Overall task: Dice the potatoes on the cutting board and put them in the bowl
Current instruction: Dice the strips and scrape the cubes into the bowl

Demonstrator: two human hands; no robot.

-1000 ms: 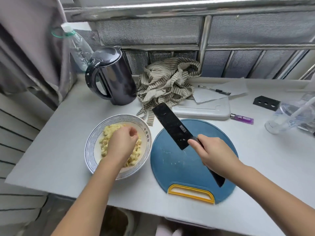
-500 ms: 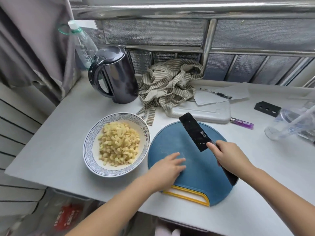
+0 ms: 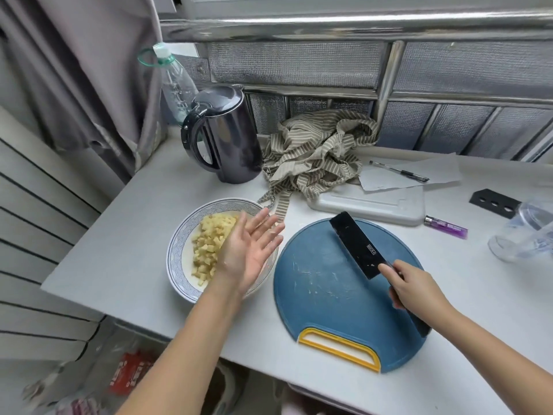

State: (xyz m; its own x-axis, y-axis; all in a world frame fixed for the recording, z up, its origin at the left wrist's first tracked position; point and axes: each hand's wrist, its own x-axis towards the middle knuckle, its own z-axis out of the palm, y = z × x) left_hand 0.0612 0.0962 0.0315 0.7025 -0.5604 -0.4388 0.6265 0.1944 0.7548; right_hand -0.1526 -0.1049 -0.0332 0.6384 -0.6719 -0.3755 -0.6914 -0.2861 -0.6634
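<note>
Soft, even daylight; edges bowed (wide lens); lower left perhaps motion-blurred.

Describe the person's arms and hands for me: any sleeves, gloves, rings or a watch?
Both arms are bare as far as the view shows, with no sleeves in sight. The left hand and the right hand wear no gloves. No watch, bracelet or ring shows on either wrist or on the visible fingers.

I had a single view, from the head camera, which looked forward and steeply down onto the table (image 3: 125, 235). It sat close above the cutting board (image 3: 329, 310), framed just right of centre; beyond the board the wide lens took in the window rail (image 3: 329, 25).
</note>
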